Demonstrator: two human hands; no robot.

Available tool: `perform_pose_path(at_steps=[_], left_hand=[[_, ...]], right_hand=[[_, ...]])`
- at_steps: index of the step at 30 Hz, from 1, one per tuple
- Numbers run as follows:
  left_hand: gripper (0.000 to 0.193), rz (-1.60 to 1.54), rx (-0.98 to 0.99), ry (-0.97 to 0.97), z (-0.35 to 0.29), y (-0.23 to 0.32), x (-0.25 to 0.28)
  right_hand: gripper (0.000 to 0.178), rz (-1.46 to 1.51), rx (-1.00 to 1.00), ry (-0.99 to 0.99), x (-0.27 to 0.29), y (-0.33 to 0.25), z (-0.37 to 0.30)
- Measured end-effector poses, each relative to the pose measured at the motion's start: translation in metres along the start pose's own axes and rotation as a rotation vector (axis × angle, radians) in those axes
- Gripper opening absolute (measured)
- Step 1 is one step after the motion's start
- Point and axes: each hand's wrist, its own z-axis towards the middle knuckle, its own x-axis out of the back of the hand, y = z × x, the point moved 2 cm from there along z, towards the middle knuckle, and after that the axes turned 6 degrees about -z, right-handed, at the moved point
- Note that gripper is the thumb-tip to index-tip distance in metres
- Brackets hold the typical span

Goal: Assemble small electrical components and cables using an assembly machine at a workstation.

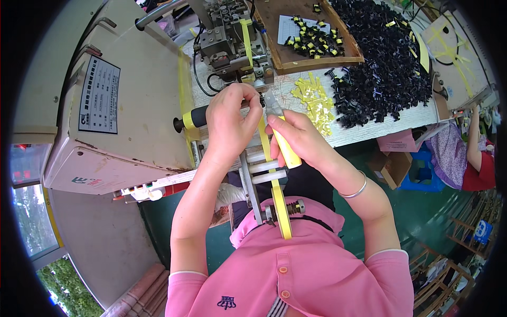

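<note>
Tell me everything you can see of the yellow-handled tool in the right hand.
The yellow-handled tool has a long, bright yellow handle that looks like smooth plastic, and a flat grey front end that looks like metal. The right hand grips it, thumb on top, hiding part of the handle. It slants, grey end pointing away from the person, rear end toward their body. The grey end lies close to the left hand; whether it touches anything there is too small to tell.

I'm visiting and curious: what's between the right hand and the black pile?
In the head view, small yellow strips lie between the right hand and the black pile.
</note>
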Motion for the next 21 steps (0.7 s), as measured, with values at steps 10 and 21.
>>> perform_pose_path(at_steps=[10, 21], left_hand=[[0.018, -0.011, -0.022, 0.010, -0.001, -0.002, 0.000], [0.017, -0.101, 0.017, 0.044, -0.001, 0.003, -0.003]], right_hand=[[0.039, 0.002, 0.004, 0.015, -0.001, -0.004, -0.001], [0.037, 0.113, -0.052, -0.018, -0.013, -0.006, 0.007]])
